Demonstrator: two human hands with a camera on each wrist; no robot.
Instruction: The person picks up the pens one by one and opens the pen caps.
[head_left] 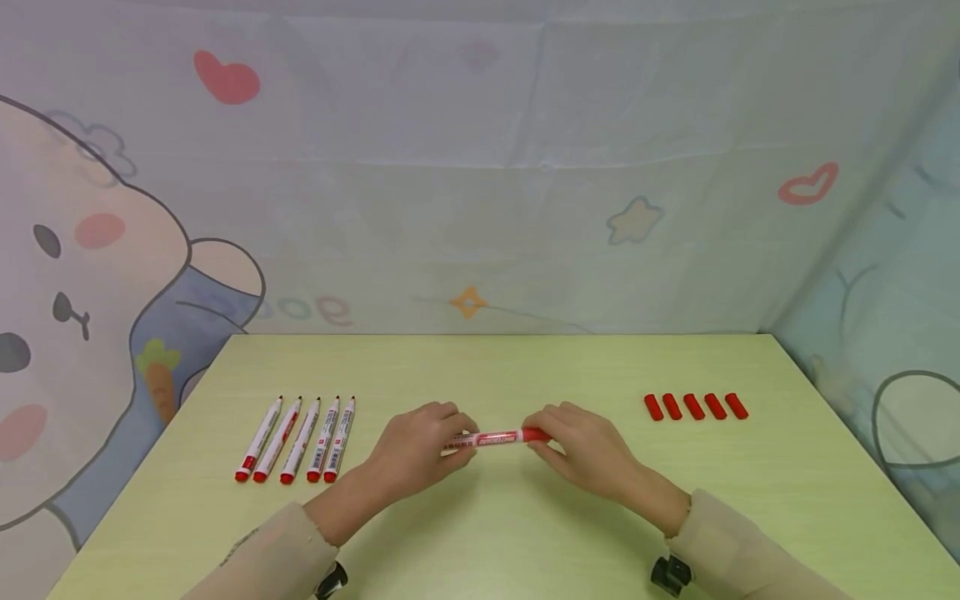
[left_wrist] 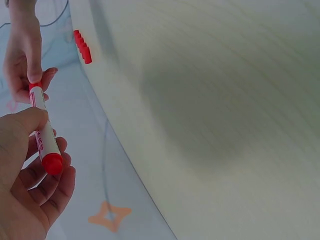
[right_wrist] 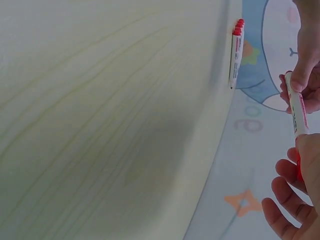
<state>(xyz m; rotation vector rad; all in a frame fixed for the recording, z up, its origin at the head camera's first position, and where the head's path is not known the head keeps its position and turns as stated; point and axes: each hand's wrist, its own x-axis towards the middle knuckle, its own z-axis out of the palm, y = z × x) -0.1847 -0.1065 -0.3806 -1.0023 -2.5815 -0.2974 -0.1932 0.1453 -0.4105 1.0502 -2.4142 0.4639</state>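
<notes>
Between both hands a white and red whiteboard marker [head_left: 498, 437] is held level above the table, its red cap on the right end. My left hand [head_left: 422, 446] grips the barrel, and the red end plug [left_wrist: 52, 164] pokes out past those fingers in the left wrist view. My right hand [head_left: 583, 450] pinches the red cap [head_left: 535, 434] between thumb and fingers. In the right wrist view the cap is partly hidden behind the thumb. Cap and barrel meet in one line.
Several uncapped red markers [head_left: 299, 442] lie in a row on the left of the pale green table [head_left: 495, 533], tips pointing away. To the right, several loose red caps [head_left: 694, 407] form another row. A printed cloth [head_left: 420, 167] hangs behind the table's far edge.
</notes>
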